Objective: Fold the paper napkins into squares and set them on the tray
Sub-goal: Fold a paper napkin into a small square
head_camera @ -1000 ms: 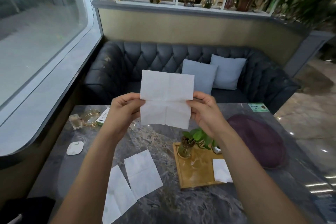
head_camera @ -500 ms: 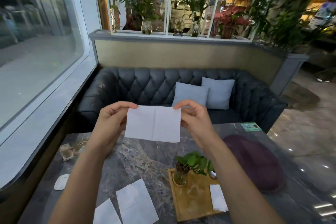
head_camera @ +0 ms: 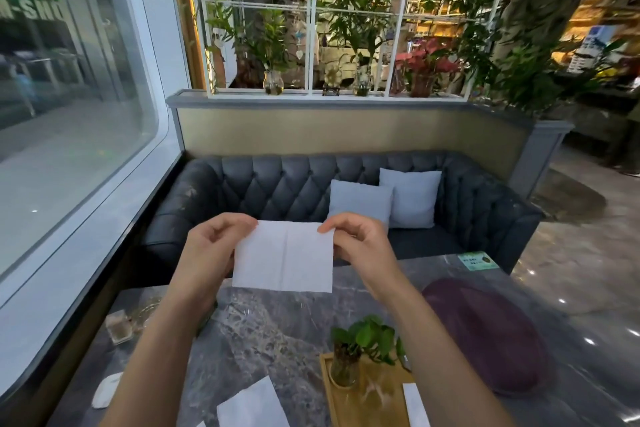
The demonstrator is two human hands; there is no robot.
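A: So, where is the napkin [head_camera: 284, 256] at this moment?

B: Up in the air over the far part of the marble table [head_camera: 270, 329], in front of the dark sofa [head_camera: 294, 187]; it hangs as a wide rectangle with one upright crease down its middle.

A: And the hands?

B: The left hand [head_camera: 211, 250] pinches the top left corner between thumb and curled fingers; the right hand [head_camera: 360, 246] pinches the top right corner the same way; the lower edge hangs free, touching nothing.

A: What of the tray [head_camera: 377, 406]?

B: Wooden, on the table below and to the right of the hands; a small green plant [head_camera: 363, 338] in a glass vase stands at its far left corner; a folded napkin [head_camera: 414, 406] lies on its right side, just beside the right forearm in this view.

A: Anything else on the table?

B: A flat napkin [head_camera: 252, 406] lies left of the tray, apart from it, cut off by the bottom edge; a purple cushion [head_camera: 485, 333] sits to the right of the tray; a small white object [head_camera: 107, 390] lies near the table's left edge.
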